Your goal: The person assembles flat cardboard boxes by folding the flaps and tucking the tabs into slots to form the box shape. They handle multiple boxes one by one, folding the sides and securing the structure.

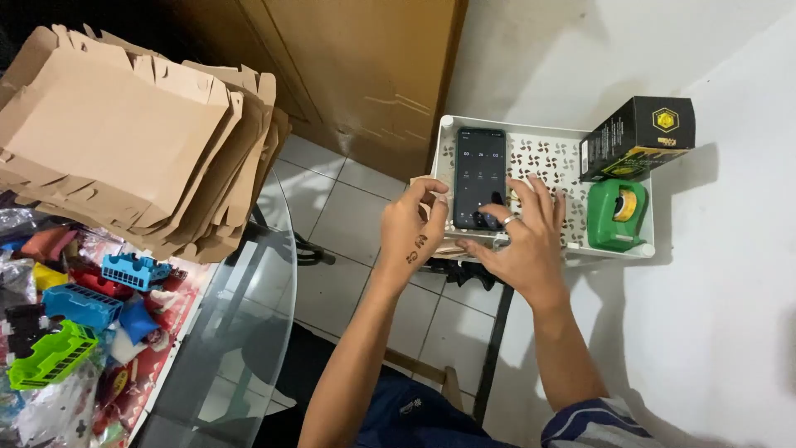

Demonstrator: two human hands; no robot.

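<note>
Gripping the dark rectangular smartphone (480, 177) at its edge, the left hand (412, 228) steadies it on the white perforated plastic tray (551, 158); the right hand (522, 241), fingers spread and holding nothing, touches its lit screen. Flattened brown cardboard boxes (133, 133) lie stacked and unfolded.

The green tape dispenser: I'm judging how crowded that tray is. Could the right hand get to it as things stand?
Probably yes. The right hand lies beside the green tape dispenser on the white tray, nothing between them.

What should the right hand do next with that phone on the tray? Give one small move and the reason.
Probably lift the right hand just clear of the phone. Its fingers lie over the lower screen, which is lit, while the left hand steadies the phone's left edge on the white tray.
</note>
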